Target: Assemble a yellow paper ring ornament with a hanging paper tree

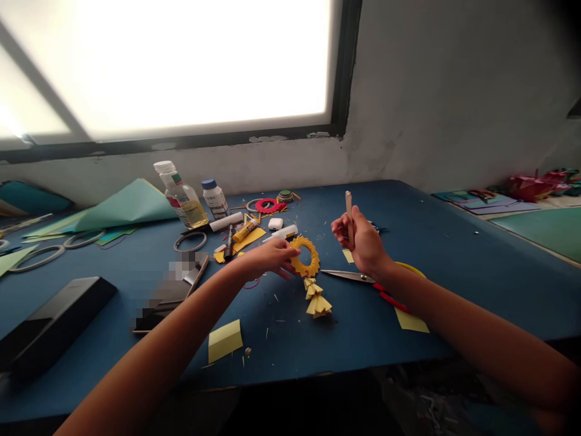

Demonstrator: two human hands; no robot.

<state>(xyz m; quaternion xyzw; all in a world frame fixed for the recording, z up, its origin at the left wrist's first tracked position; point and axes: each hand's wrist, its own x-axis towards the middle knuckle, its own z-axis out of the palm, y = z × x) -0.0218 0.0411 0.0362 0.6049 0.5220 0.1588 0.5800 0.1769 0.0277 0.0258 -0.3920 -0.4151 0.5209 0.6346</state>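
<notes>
My left hand [273, 256] reaches in from the left, its fingertips closed on the left edge of a yellow pleated paper ring [313, 261]. Just below the ring lies a tree-shaped piece of folded pale yellow paper [319, 306]. My right hand [363, 239] is raised off the table, fingers curled round a slim, pale flat stick [349, 209] that points upward. Under my right wrist are scissors [347, 276] with red and yellow handles, partly hidden by the forearm, their blades pointing left towards the ring. A creased pale yellow paper piece [226, 341] lies near the front edge.
A phone-like device [193, 278] and a black box [59, 321] lie left. Behind stand a clear bottle [186, 203] and a blue-capped bottle [215, 198]. A glue tube [246, 231], a black marker [229, 242] and a red ring [269, 206] sit farther back. Paper scraps dot the blue table [436, 254].
</notes>
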